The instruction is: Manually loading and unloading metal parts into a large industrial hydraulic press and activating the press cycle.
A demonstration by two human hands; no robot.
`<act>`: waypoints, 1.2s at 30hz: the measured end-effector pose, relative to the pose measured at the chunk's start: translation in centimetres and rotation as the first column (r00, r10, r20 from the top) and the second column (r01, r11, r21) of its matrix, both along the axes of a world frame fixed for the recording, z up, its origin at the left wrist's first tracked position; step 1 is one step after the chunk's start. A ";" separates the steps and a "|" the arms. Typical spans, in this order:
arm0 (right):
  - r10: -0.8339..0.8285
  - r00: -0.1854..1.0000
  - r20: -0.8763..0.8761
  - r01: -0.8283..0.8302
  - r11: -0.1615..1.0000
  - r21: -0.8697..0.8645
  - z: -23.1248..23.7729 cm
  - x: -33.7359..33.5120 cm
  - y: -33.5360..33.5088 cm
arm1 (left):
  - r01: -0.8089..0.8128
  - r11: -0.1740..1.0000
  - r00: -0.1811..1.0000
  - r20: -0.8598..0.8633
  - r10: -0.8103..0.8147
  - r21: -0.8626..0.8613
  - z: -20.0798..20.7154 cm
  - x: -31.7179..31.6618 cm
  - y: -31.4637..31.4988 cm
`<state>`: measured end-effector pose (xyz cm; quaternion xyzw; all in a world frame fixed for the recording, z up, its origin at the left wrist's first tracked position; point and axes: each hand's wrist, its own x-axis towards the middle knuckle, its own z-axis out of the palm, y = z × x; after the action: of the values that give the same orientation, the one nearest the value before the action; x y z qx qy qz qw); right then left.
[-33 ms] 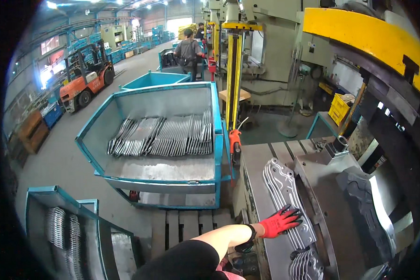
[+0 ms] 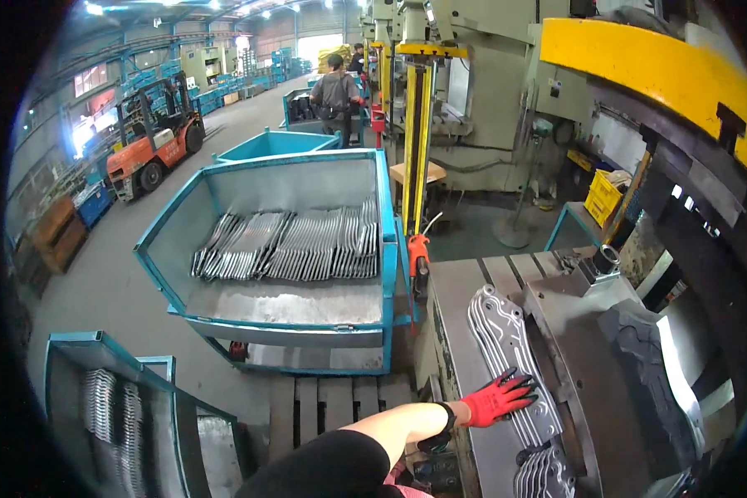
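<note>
My left hand (image 2: 500, 398), in a red glove with dark fingertips, lies palm down on a row of stamped metal plates (image 2: 506, 332). Its fingers are stretched out and slightly apart across the top plate, gripping nothing. These grey plates overlap one another, with holes and raised ribs, on the press bed (image 2: 452, 290). A second group of similar plates (image 2: 546, 475) sits just nearer, partly cut off by the lower edge. My right hand does not show.
Right of the plates stands a die block (image 2: 568, 332) with a dark shaped form (image 2: 651, 365), below a yellow press part (image 2: 647, 66). Blue-framed bins (image 2: 282, 319) (image 2: 100, 339) with metal parts stand left. Farther off are a forklift (image 2: 153, 149) and a person (image 2: 334, 95).
</note>
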<state>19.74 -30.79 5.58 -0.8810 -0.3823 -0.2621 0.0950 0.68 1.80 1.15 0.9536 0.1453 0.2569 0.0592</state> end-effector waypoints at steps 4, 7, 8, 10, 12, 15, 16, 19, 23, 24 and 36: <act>-0.130 0.972 -0.198 0.117 0.990 -0.076 2.3 -1.6 1.0 | 0.007 1.000 1.000 0.008 -0.007 0.010 -0.3 0.0 0.1; 0.109 0.977 -0.185 -0.087 0.988 0.127 2.2 -1.2 0.5 | 0.014 0.999 1.000 0.003 -0.014 -0.032 -0.6 0.2 0.1; 0.046 0.983 -0.178 -0.038 0.998 0.048 1.5 -0.6 0.3 | 0.016 0.999 1.000 0.023 -0.015 -0.031 -0.7 0.0 0.2; -0.085 0.986 -0.140 0.072 0.993 -0.096 -1.0 1.5 -0.3 | 0.027 1.000 0.997 0.072 -0.026 -0.015 -1.0 0.0 0.5; -0.045 0.996 -0.080 0.041 0.998 -0.048 -3.0 3.0 -0.8 | 0.022 1.000 0.998 0.060 -0.021 -0.013 -0.7 -0.1 0.3; 0.061 0.991 -0.120 -0.045 0.991 0.129 -2.6 1.8 -0.3 | 0.018 1.000 0.999 0.029 -0.018 -0.022 -1.1 0.1 0.4; 0.104 0.984 -0.145 -0.074 0.977 0.199 -1.7 1.0 -0.1 | 0.017 1.000 0.999 0.040 -0.017 -0.017 -1.0 0.0 0.5; 0.048 0.997 0.055 -0.058 0.976 0.209 -4.2 2.2 -0.7 | 0.019 1.000 0.998 0.068 -0.019 -0.011 -1.0 -0.2 0.6; 0.066 0.978 0.199 -0.103 0.979 0.177 -6.0 4.1 -1.4 | 0.034 0.998 0.997 0.064 -0.031 -0.043 -1.2 -0.1 0.7; 0.076 0.970 0.231 -0.117 0.979 0.169 -6.4 4.6 -1.6 | 0.035 0.998 0.998 0.060 -0.032 -0.059 -1.0 -0.2 0.6; -0.029 0.957 0.289 0.100 0.967 -0.233 -13.3 9.3 -7.0 | 0.042 0.999 0.998 0.053 -0.041 -0.018 -1.8 0.3 1.2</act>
<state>29.01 -37.83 -7.69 -0.8514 -0.3922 -0.3392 -0.0792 1.01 3.02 -0.60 0.9487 0.1263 0.2794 0.0777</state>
